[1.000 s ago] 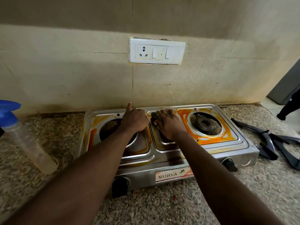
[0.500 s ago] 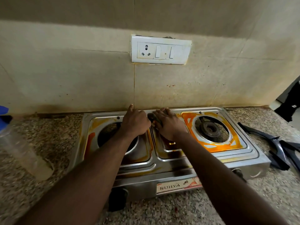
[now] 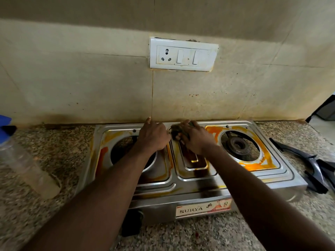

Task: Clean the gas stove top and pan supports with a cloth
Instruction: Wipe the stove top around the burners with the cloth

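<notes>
A two-burner steel gas stove (image 3: 279, 180) stands against the wall, its top smeared with orange stains. The right burner (image 3: 239, 144) is bare, without its support. My right hand (image 3: 194, 137) presses a dark scrubbing cloth (image 3: 175, 131) onto the rear of the stove's middle panel. My left hand (image 3: 154, 135) rests as a loose fist on the back of the left burner well, index finger pointing at the wall. It holds nothing that I can see. Two black pan supports (image 3: 315, 165) lie on the counter to the right of the stove.
A clear spray bottle with a blue head (image 3: 23, 160) stands on the granite counter (image 3: 54, 147) at the left. A white switch and socket plate (image 3: 183, 54) is on the stained wall above the stove. Black knobs (image 3: 132, 223) stick out at the stove's front.
My right hand with the cloth has slid from the middle panel toward the stove's back edge. The left hand stays put. The camera has moved closer and tilted up.
</notes>
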